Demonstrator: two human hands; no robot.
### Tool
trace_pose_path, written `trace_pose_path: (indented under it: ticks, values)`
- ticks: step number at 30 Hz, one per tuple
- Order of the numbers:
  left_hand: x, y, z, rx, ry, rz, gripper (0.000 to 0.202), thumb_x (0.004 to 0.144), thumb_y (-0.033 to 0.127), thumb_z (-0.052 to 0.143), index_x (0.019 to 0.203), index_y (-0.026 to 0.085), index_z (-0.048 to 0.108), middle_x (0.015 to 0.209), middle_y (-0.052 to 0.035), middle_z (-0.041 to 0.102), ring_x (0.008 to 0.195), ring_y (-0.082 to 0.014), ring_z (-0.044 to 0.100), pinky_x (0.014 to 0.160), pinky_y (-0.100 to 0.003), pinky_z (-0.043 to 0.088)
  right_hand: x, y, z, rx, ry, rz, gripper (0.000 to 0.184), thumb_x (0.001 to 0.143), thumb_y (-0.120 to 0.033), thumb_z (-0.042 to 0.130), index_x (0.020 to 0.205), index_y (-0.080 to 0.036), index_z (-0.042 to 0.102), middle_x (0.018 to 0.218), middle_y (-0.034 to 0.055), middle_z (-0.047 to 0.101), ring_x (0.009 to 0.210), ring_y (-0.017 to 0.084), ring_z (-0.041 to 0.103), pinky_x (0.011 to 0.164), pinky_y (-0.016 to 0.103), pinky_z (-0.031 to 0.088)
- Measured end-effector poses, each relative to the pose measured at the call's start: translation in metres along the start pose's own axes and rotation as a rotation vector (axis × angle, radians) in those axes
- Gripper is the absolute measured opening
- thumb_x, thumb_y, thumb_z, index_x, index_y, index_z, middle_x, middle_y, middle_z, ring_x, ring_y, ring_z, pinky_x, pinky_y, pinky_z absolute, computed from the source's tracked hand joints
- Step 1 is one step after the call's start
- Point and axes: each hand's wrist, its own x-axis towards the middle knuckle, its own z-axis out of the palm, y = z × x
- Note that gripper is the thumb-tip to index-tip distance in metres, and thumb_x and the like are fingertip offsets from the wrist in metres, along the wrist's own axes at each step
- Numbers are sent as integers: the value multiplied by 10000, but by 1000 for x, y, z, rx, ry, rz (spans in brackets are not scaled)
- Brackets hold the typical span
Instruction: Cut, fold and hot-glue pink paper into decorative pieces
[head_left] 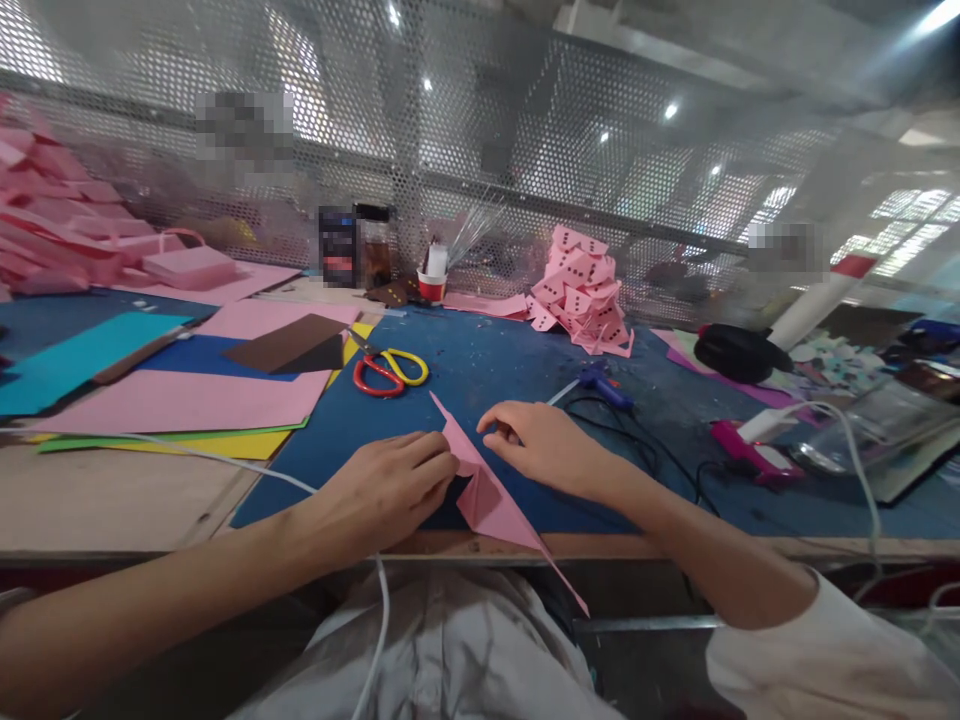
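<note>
Folded pink paper [499, 505] with a long straight edge stands tilted at the front edge of the blue work surface, its lower tip past the edge. My left hand [394, 480] is closed on its left side, with the fingertips partly hidden behind a fold. Just right of the paper is my right hand [536, 445], fingers loosely curled, a small gap between thumb and index, and nothing visible in them. Scissors [390, 372] with red and yellow handles lie beyond my left hand. A blue glue gun [606, 388] rests beyond my right hand.
Coloured sheets [187, 400] are stacked at left, near a large pink paper heap [60, 220]. Dotted pink pieces [581, 290] are piled at the back by a perforated metal screen [480, 130]. A white cable [247, 465] passes my left arm; a pink power strip [754, 455] lies right.
</note>
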Motion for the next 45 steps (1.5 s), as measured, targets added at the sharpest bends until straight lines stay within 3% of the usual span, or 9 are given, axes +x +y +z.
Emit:
trace_pose_path:
  ticks: [8,23,34,45]
  values:
    - [2,1,1,-42,-18,-129,126,916,187,483,884,193,605,871,-38,634,843,-190,561,742,-344,403,4,9,14,259,-45,-164,112,905,-199,586,970,-187,676,909,16,649,793,118,597,746,242,447]
    - [7,-4,-3,-266,10,-234,137,919,180,495,885,189,627,894,-32,630,866,-172,548,795,-311,418,5,13,17,336,-89,-134,115,899,-289,625,919,-190,681,899,2,643,805,120,603,759,252,440]
    - [10,-6,-3,-274,-41,-258,137,904,183,478,829,177,593,854,-36,578,837,-181,514,770,-315,411,6,13,20,372,-104,-86,155,852,-355,683,910,-211,677,870,-21,625,790,115,585,710,238,411]
    - [10,-8,1,-311,-39,-286,125,899,190,481,845,185,594,872,-31,575,850,-180,519,779,-317,412,7,10,21,353,-107,-51,113,857,-310,666,908,-209,675,845,-21,608,761,110,565,691,241,395]
